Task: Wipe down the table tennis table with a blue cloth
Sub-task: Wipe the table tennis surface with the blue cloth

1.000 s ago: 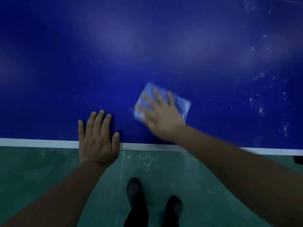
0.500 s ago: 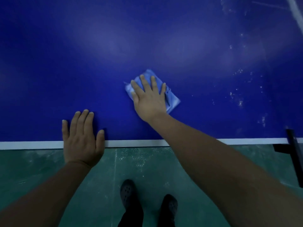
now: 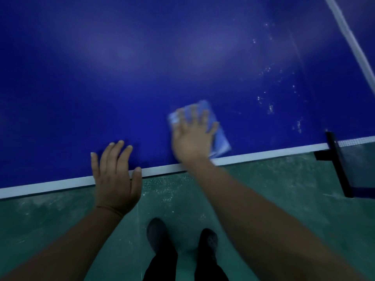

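Note:
The dark blue table tennis table (image 3: 142, 67) fills the upper part of the view, with a white edge line (image 3: 60, 182) along its near side. My right hand (image 3: 192, 136) lies flat with spread fingers on a folded light blue cloth (image 3: 220, 136), pressing it to the table close to the near edge; hand and cloth are blurred. My left hand (image 3: 115, 177) rests palm down over the table's edge, fingers apart, holding nothing. White dust specks (image 3: 269, 106) dot the surface right of the cloth.
The net's black post and clamp (image 3: 336, 163) stick out at the right edge, with the white net tape (image 3: 349, 37) running up to the top right. Green floor (image 3: 60, 220) lies below the table, and my two dark shoes (image 3: 158, 234) stand on it.
My right hand has slid the cloth back toward the near edge and to the right. The view has swung right, bringing the net post further in. My left hand stays on the edge.

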`<state>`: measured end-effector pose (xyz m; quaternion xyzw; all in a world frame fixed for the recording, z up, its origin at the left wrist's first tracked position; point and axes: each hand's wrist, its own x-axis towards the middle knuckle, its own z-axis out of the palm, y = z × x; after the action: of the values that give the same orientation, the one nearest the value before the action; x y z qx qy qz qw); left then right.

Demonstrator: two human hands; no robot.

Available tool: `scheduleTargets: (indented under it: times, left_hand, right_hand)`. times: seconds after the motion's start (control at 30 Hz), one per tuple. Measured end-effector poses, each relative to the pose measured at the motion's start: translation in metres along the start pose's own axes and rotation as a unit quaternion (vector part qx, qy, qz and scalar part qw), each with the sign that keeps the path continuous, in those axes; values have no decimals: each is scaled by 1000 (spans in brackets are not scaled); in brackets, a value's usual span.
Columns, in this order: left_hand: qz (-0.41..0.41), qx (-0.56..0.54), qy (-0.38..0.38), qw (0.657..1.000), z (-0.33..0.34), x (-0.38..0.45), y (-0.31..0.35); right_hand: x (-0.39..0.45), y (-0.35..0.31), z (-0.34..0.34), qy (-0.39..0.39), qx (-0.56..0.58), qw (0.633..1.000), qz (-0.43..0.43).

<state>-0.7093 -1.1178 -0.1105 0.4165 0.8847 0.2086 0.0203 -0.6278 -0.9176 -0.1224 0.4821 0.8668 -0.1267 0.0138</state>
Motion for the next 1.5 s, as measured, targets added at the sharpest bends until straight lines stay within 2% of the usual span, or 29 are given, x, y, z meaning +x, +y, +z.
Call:
scheduleTargets:
  times: [0.03,0.07,0.1,0.17,0.27,0.33,0.37,0.43,0.5,0.57,0.6,0.67,0.73,0.77,0.83,0.93,1.03,1.13,1.2,1.3,1.33,1.43,1.5]
  left_hand:
    - [10,1,0,1000,3,3,4]
    - [25,2,-2,1000,7,6,8]
    - [42,2,-4,999,10,10,11]
    - [77,15,-10,997,15,15,14]
    - [113,65,-29,991,22,15,12]
    - [117,87,-37,989,26,14,10]
    - [116,93,-40,988,27,14,10]
    - [111,100,-44,988,29,15,10]
    - [106,101,-45,988,30,15,10]
    - [99,98,-45,989,30,15,11]
    - [96,98,-44,990,30,15,11]
    - [90,95,-42,991,30,15,11]
    - [89,87,-39,991,30,15,12]
    - [90,86,-38,992,30,15,11]
    - [90,87,-40,991,30,15,11]
    - [86,82,-47,992,27,15,13]
    - [83,77,-50,992,26,16,13]
    - [86,85,-55,991,26,17,13]
    - [87,78,-56,992,26,16,12]
    - [89,76,-49,992,27,17,12]
    - [89,75,-50,992,27,17,12]
    - [88,77,-53,992,26,17,12]
    - [89,81,-52,991,28,16,11]
  right_hand:
    - [-17,-13,7,-17,2,998,-65]
    - [-29,-11,9,-22,4,995,-93]
    - [-34,7,5,-21,12,996,-86]
    - [-33,66,-8,4,-13,1000,-5]
    - [-21,161,-36,23,-24,984,178]
    - [-15,175,-43,39,8,967,252]
    - [-15,163,-40,42,6,964,261]
    - [-24,122,-26,43,-14,982,185]
    - [-41,85,-11,31,-14,999,30]
    - [-47,86,-9,30,-4,998,-58]
    - [-45,105,-13,35,-7,998,-46]
    - [-45,150,-30,48,-47,996,61]
    - [-54,191,-52,60,22,979,191]
    - [-60,198,-62,56,81,972,214]
    - [-74,176,-78,50,173,970,162]
    - [-78,104,-98,-24,290,954,69]
    - [-41,59,-104,-98,346,933,-7]
    - [33,60,-111,-171,352,919,-39]
    - [86,77,-123,-134,308,942,-1]
    - [123,96,-118,7,129,992,5]
    - [121,93,-106,1,64,997,-31]
    - [89,86,-58,-118,-117,977,-136]
    - [102,98,-51,-87,-132,979,-129]
